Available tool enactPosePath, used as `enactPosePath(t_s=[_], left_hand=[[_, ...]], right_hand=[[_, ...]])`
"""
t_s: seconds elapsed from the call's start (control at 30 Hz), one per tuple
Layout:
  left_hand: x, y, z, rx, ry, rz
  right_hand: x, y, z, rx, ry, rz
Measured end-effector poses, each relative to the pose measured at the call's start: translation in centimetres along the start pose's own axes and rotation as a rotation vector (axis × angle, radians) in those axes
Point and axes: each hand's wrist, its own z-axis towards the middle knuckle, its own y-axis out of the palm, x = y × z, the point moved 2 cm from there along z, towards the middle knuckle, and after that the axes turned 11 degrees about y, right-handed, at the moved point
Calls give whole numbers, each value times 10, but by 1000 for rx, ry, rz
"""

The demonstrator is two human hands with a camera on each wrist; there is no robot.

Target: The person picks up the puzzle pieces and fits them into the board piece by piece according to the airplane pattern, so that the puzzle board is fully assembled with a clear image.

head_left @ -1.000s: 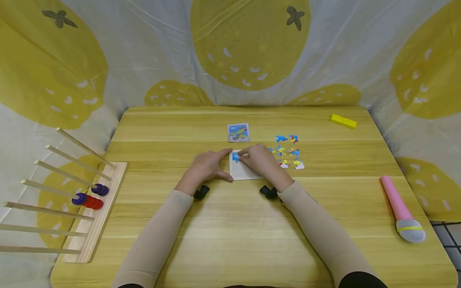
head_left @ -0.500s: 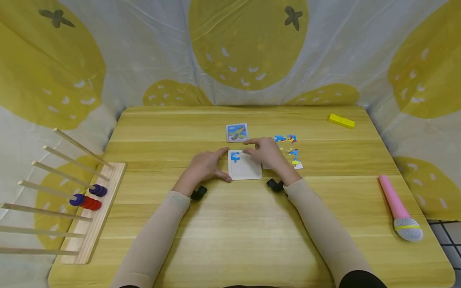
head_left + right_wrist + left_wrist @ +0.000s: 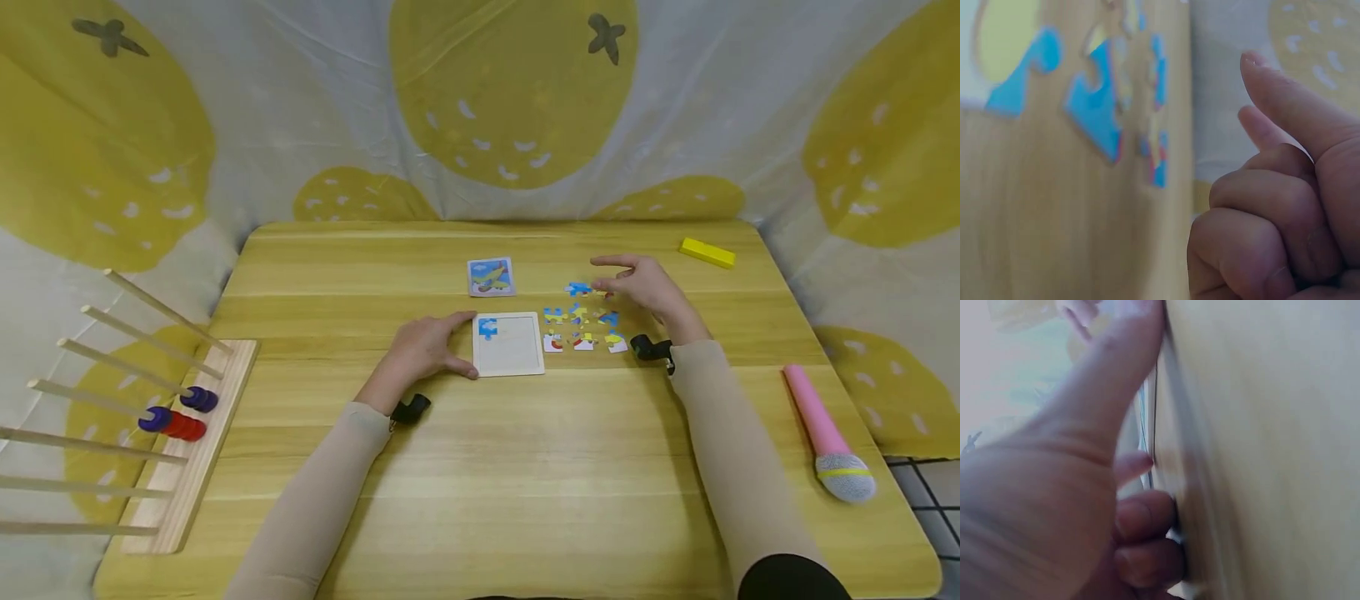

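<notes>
A square white puzzle tray point(image 3: 510, 348) lies mid-table with one blue jigsaw piece point(image 3: 488, 327) in its far left corner. My left hand point(image 3: 422, 350) rests at the tray's left edge, thumb and index finger spread towards its two left corners. Its other fingers curl in the left wrist view. Right of the tray, several loose jigsaw pieces point(image 3: 583, 342) lie in rows. Above the far right ones hovers my right hand point(image 3: 649, 292), thumb and index finger extended and apart, holding nothing. In the right wrist view, its remaining fingers point(image 3: 1244, 244) are folded in.
Behind the tray lies a picture card point(image 3: 491, 277) with an airplane. A wooden peg rack point(image 3: 197, 458) with red and purple rings stands at the left. On the right are a pink toy microphone point(image 3: 823, 425) and a yellow block point(image 3: 707, 252).
My right hand has let go of the blue jigsaw piece in the tray's corner and moved right, over the loose pieces. My left hand stays at the tray.
</notes>
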Motion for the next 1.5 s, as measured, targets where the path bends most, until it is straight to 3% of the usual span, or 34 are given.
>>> enactPosePath(t_s=[0.17, 0.33, 0.7, 1.07, 1.33, 1.5], left_hand=[[-2, 1, -1, 16, -7, 19], [-2, 2, -1, 34, 0, 29], [-1, 1, -1, 25, -9, 32], [-2, 1, -3, 29, -8, 41], [-3, 2, -2, 27, 10, 50], [-3, 2, -2, 31, 22, 55]], right_hand=[[9, 4, 11, -42, 53, -46], [15, 9, 16, -68, 71, -14], [11, 16, 12, -21, 49, -62], [8, 23, 14, 85, -22, -189], [11, 27, 13, 151, -119, -267], [12, 27, 12, 153, -163, -308]])
